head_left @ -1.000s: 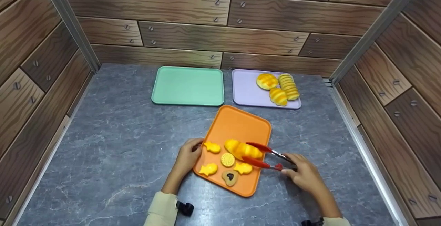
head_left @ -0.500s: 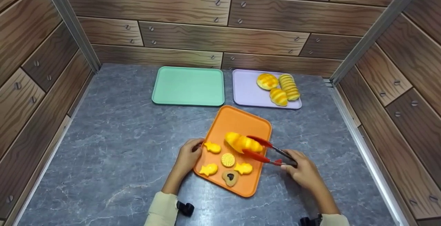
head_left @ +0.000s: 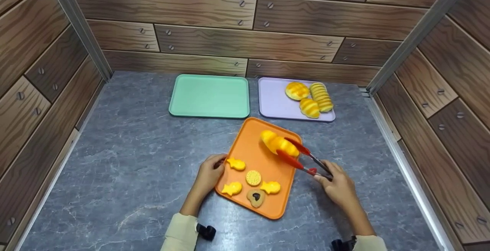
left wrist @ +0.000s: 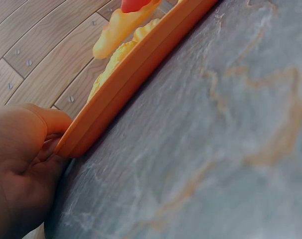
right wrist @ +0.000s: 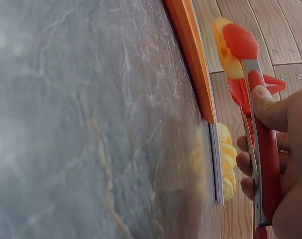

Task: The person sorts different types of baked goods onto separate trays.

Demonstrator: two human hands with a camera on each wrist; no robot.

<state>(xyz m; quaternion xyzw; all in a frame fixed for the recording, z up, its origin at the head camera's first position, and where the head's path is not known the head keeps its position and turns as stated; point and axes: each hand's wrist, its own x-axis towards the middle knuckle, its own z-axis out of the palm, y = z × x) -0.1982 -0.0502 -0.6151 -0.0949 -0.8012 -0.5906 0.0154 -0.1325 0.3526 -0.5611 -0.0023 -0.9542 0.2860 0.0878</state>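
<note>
My right hand (head_left: pixel 338 184) grips a pair of red-tipped metal tongs (head_left: pixel 289 160). Between the tong heads is a golden croissant-shaped bread roll (head_left: pixel 272 140), raised clear of the orange tray (head_left: pixel 250 134) in the right wrist view. My left hand (head_left: pixel 209 173) holds the tray's left edge; in the left wrist view its fingers (left wrist: pixel 54 119) are at the tray's corner. On the lower part of the tray lie several small fish-shaped pieces (head_left: pixel 232 188), a round yellow biscuit (head_left: pixel 253 178) and a brown cookie (head_left: pixel 255 197) with a dark heart centre.
Behind the orange tray lie a bare green tray (head_left: pixel 208 96) and, to its right, a lilac tray (head_left: pixel 273 98). Three bread pieces sit on the lilac tray's right side, among them a long ridged loaf (head_left: pixel 320 96). Wood-patterned walls (head_left: pixel 206 38) enclose the grey table (head_left: pixel 126 147).
The tongs and the croissant-shaped roll have risen from among the small pieces and moved toward the tray's far right side. My left hand stays at the tray's edge.
</note>
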